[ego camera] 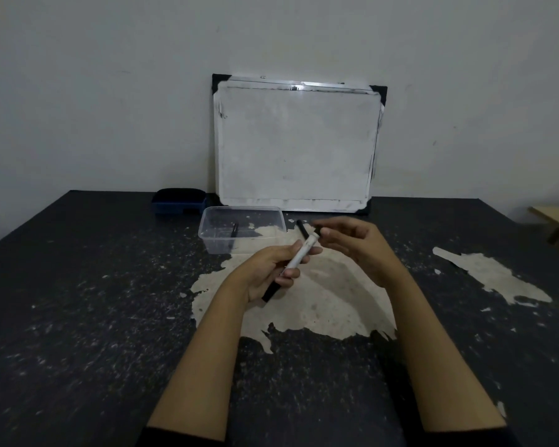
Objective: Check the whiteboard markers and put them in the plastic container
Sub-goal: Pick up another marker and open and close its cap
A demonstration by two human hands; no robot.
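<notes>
My left hand [273, 269] grips a white whiteboard marker [299, 258] with a black end, tilted up to the right. My right hand [352, 243] pinches the marker's black cap [317, 229] at its upper tip. A second black marker [301, 228] lies on the table just behind the hands. The clear plastic container [213, 235] stands to the upper left of my hands, with one dark marker [234, 230] inside it. A small whiteboard [297, 146] leans upright against the wall behind.
A dark blue board eraser [178, 201] sits at the table's back edge, left of the whiteboard. The black table [78, 317] has worn pale patches. A wooden piece [555, 219] shows at the far right edge.
</notes>
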